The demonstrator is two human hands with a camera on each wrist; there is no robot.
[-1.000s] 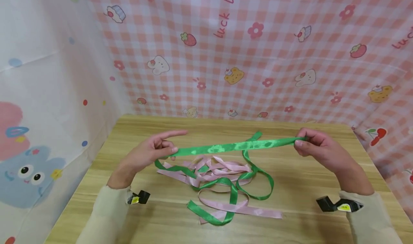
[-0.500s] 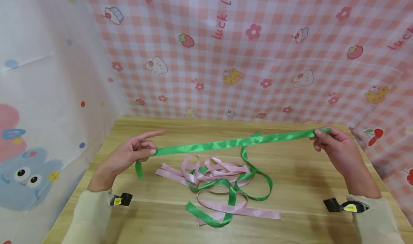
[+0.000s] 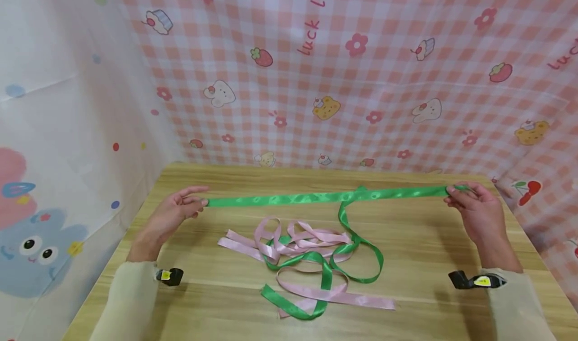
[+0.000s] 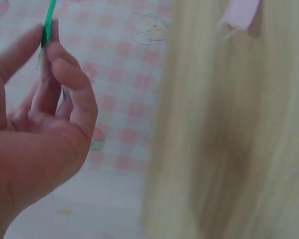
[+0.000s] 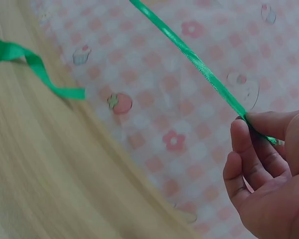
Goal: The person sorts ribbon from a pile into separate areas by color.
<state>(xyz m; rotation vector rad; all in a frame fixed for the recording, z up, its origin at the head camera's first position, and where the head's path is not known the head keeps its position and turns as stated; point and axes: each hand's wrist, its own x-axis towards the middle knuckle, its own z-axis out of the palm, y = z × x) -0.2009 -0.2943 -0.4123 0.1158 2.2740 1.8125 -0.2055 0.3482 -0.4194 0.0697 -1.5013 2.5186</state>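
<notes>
A green satin ribbon (image 3: 316,197) is stretched taut and level above the wooden table (image 3: 433,240). My left hand (image 3: 177,211) pinches its left end between thumb and fingers, also seen as a thin green edge (image 4: 48,22) at the fingertips. My right hand (image 3: 474,208) pinches the right end (image 5: 209,79) near the table's far right corner. Under the stretched ribbon lies a tangle of pink ribbons (image 3: 298,240) and further green ribbon (image 3: 356,253), one green strand rising toward the stretched ribbon.
Pink checked cloth with cartoon prints (image 3: 361,80) walls the back and right of the table; a white printed sheet (image 3: 54,155) hangs on the left. A pink ribbon tail (image 3: 361,299) and a green loop (image 3: 293,306) lie near the front edge.
Both hands have moved apart, the left one leftward and the right one rightward. The green ribbon now runs longer, straight and level, its left tail no longer dangling below my left hand.
</notes>
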